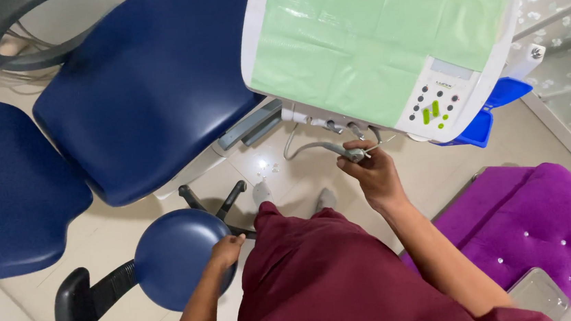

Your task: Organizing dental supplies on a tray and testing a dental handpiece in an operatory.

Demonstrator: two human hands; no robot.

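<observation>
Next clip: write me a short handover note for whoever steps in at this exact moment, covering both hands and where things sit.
Left hand: resting on the edge of the round blue stool, fingers curled on the rim.
Right hand: closed around a grey handpiece, its hose looping back under the instrument tray.
Tray is covered with a green sheet; blue dental chair sits to the left.
Done: handpiece is out of its holder.
Left: handpiece not yet put back.

- The stool stood at the person's left, the left hand touching its seat edge.
- The instrument tray hung ahead, beside the reclined chair.
- The right hand held a handpiece just under the tray.
- A cushioned bench sat to the right.
</observation>
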